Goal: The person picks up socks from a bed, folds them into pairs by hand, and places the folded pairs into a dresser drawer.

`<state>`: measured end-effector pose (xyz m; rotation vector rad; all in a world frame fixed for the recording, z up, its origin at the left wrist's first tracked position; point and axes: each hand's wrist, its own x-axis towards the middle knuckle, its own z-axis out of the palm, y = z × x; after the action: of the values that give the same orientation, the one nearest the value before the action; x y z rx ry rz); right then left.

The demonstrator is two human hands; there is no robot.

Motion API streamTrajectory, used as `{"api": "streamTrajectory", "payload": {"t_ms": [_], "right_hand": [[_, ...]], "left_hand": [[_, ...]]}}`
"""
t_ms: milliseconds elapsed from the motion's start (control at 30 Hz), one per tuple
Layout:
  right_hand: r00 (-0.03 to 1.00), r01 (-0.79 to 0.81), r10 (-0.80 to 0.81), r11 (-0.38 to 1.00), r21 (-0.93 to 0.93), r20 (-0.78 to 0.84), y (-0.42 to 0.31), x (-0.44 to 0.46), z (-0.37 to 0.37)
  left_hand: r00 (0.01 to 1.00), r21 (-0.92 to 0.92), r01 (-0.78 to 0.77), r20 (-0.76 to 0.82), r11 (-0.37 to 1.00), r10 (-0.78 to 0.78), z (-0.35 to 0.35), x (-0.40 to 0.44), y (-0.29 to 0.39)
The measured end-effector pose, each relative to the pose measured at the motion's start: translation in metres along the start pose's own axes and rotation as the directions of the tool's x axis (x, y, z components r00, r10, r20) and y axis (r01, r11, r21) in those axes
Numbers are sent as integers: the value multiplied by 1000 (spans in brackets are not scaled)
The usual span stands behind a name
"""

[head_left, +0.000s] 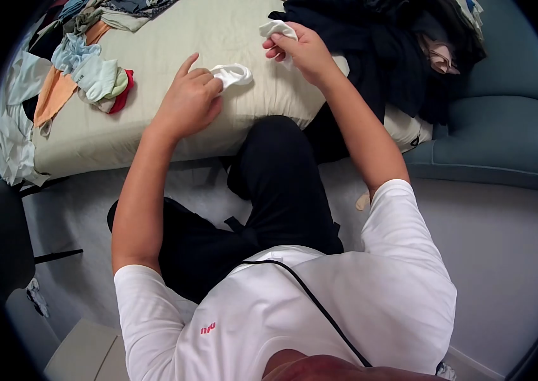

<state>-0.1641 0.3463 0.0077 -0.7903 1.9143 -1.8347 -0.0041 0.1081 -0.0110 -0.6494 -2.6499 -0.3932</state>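
My left hand [189, 101] is over the cream padded surface, index finger pointing out and the other fingers curled onto the edge of a small white cloth [236, 74], perhaps a sock. That cloth lies on the surface in a loose loop. Raised to the right, my right hand [304, 54] pinches another small white cloth [276, 28] between thumb and fingers. Part of this second cloth hangs below the fingers. The two hands are apart.
Several small socks and cloths [96, 77] lie on the cream surface [135, 57] at the left, beside an orange cloth [56, 95]. Dark clothes [370, 63] are heaped at the right, near a blue-grey seat [504, 133]. A dark chair [5, 235] stands at the left edge.
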Motion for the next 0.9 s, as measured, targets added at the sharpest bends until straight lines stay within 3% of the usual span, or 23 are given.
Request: {"api": "streamTrajectory", "payload": {"t_ms": [67, 167, 200, 267, 300, 367, 400, 467, 533, 600, 633, 700, 733, 767, 800, 833, 867, 900], "right_hand": [[1000, 4, -5, 1000, -20, -20, 6, -3, -5], [990, -142, 140, 938, -316, -30, 7, -7, 4], [989, -148, 143, 937, -315, -38, 13, -7, 15], [995, 36, -92, 626, -779, -28, 24, -9, 36], [995, 31, -89, 629, -777, -33, 23, -14, 43], [986, 117, -156, 383, -916, 61, 15, -19, 56], [986, 120, -154, 386, -914, 64, 14, -17, 58], [980, 86, -196, 248, -965, 37, 12, -15, 59], [990, 78, -131, 260, -962, 45, 23, -10, 57], [956, 227, -267, 417, -880, 120, 28, -7, 50], [956, 230, -266, 412, -882, 125, 26, -3, 44], [977, 99, -199, 723, -684, -69, 18, 1, 30], [979, 103, -197, 722, -684, -60, 8, -1, 26], [998, -64, 65, 972, -225, -6, -1, -4, 22], [951, -299, 262, 916, 267, 166, -7, -7, 21], [934, -341, 246, 832, 437, 258, -10, -10, 25], [934, -339, 244, 833, 436, 259, -12, -14, 31], [940, -339, 267, 812, 474, 215, -16, -18, 40]], "left_hand": [[1000, 10, -9, -28, 1000, 9, 1, 0, 1], [999, 44, -21, -37, 999, 23, 2, -1, 4], [999, 71, -26, -22, 997, 28, 3, -1, 5], [998, 83, -41, -32, 996, 44, 3, 0, 7], [998, 100, -45, -47, 994, 50, 3, 0, 8], [999, 130, -33, -25, 991, 36, 1, -1, 9], [1000, 162, -17, -9, 987, 19, -1, -2, 9], [1000, 163, 17, 9, 987, -19, -3, -3, 10], [999, 161, 40, 26, 986, -44, -1, -3, 8], [995, 96, 5, -99, 995, 4, 4, -2, 8], [994, 94, 9, -106, 996, 1, 2, 0, 9], [965, -19, 18, -263, 1000, -23, -2, 1, 15], [964, -20, 27, -266, 999, -32, -1, 1, 16], [958, -153, 115, -243, 982, -150, 0, 1, 17], [943, -280, 197, -207, 940, -259, 0, 4, 17], [943, -280, 197, -209, 940, -259, 4, 7, 19], [889, -608, 250, -164, 753, -428, 9, 10, 22], [825, -851, 252, -59, 461, -562, 11, 12, 23]]}}
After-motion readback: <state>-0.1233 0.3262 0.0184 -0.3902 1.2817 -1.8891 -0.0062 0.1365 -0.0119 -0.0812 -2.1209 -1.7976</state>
